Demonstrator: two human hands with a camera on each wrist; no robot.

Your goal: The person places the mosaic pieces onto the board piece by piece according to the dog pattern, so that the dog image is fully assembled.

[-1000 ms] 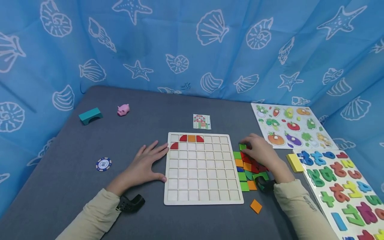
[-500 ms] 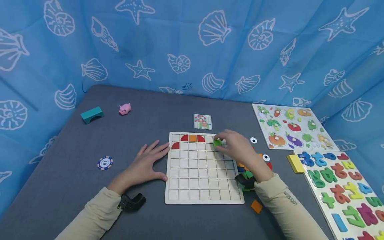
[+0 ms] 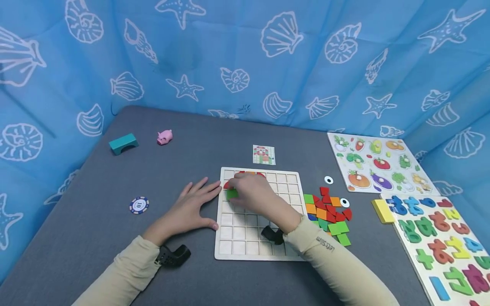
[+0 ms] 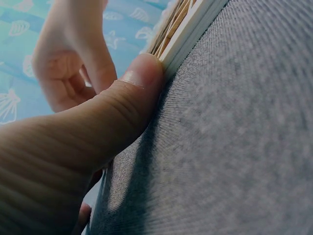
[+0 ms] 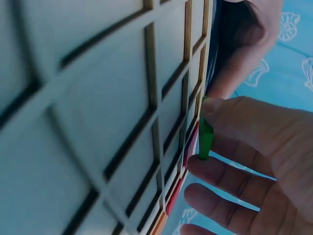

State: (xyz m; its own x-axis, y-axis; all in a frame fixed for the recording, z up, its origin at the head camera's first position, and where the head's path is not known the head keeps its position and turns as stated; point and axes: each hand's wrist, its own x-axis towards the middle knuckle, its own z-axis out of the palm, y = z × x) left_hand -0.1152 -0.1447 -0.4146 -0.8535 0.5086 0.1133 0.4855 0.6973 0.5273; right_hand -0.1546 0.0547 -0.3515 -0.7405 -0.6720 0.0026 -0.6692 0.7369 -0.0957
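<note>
Between thumb and fingers my right hand (image 3: 256,195) pinches a green square tile (image 3: 231,194), held at the left column of the white gridded board (image 3: 260,257). The right wrist view shows the tile (image 5: 206,139) edge-on, close over the grid. Just beyond it, a red quarter-circle tile (image 3: 226,185) lies in the second row. More red and an orange tile sit in the top row, partly covered by the right hand. My left hand (image 3: 183,212) has its fingers spread, with fingertips and thumb at the board's left edge; the thumb (image 4: 142,78) meets its side in the left wrist view.
Right of the board lie several loose tiles (image 3: 331,217) and two white eye discs (image 3: 328,180). A small picture card (image 3: 263,154) is behind the board. Farther right are vegetable (image 3: 367,166) and number puzzles and a yellow block (image 3: 383,211). A poker chip (image 3: 139,205), toy pig (image 3: 164,137) and teal arch (image 3: 123,143) lie left.
My right hand has taken the green tile from the loose pile and carried it leftward across the board to its upper left. The left hand has stayed at the board's edge.
</note>
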